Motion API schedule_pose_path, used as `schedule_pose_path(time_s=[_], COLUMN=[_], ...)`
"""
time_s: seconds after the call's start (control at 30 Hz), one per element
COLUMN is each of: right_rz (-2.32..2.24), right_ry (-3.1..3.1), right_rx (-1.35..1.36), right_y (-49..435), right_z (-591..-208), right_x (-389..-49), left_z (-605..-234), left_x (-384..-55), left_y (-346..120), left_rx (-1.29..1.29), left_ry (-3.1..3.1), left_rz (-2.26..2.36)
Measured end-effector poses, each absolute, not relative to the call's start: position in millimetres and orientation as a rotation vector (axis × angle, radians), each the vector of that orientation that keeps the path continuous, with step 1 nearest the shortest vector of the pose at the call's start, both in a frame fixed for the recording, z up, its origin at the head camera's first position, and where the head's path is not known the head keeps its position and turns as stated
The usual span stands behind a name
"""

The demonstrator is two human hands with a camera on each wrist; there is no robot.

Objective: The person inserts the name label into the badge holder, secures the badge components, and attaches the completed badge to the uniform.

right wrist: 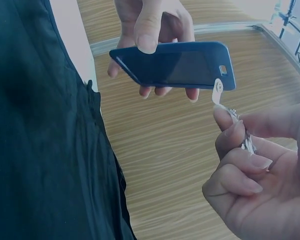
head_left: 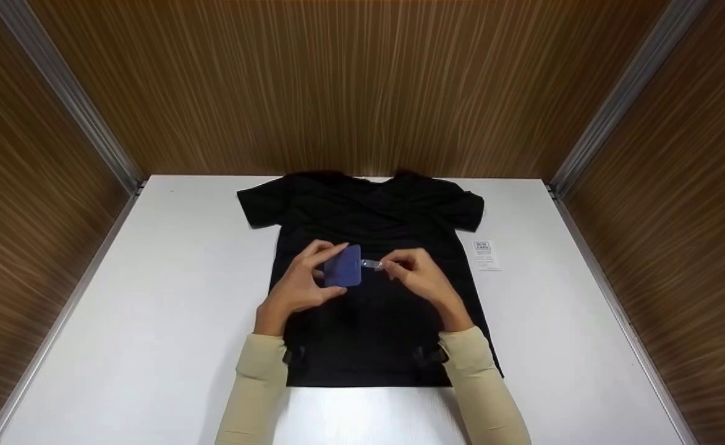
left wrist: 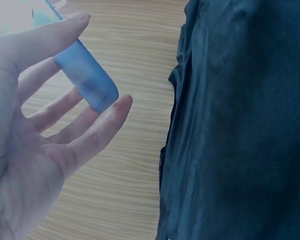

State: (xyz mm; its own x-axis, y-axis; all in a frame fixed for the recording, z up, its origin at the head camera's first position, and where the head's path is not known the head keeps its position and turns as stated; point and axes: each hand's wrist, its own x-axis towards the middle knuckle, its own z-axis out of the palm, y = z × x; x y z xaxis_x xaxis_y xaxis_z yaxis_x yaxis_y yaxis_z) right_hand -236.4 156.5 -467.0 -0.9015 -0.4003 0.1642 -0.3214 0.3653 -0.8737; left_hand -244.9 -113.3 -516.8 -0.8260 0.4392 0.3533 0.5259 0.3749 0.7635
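Observation:
A blue badge holder (head_left: 345, 267) is held up over a black T-shirt (head_left: 368, 334) spread flat on the table. My left hand (head_left: 297, 285) grips the holder by its opposite edges, thumb on one and fingers on the other. In the right wrist view the holder's slot (right wrist: 223, 70) faces my right hand (right wrist: 262, 180). That hand pinches a metal clip (right wrist: 247, 144) whose short strap (right wrist: 217, 92) points up at the holder. The strap's snap end overlaps the holder's edge beside the slot; whether they touch, I cannot tell. My fingers cover much of the clip.
A white printed card (head_left: 486, 255) lies on the white table (head_left: 547, 321), right of the shirt. Wood-grain panels (head_left: 337, 93) with metal edge strips (head_left: 631, 93) wall the table at the back and both sides.

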Motion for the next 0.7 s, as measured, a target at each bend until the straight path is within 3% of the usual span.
schedule_pose_path(time_s=[0.7], right_rz=[-1.501], right_ry=[2.639], right_rx=[-0.601], right_y=[178], right_z=[-489], right_x=[-256], left_z=[-516], left_x=[-244], left_y=[-115], left_rx=[-0.772], left_ry=[-2.581], left_rz=[-1.289])
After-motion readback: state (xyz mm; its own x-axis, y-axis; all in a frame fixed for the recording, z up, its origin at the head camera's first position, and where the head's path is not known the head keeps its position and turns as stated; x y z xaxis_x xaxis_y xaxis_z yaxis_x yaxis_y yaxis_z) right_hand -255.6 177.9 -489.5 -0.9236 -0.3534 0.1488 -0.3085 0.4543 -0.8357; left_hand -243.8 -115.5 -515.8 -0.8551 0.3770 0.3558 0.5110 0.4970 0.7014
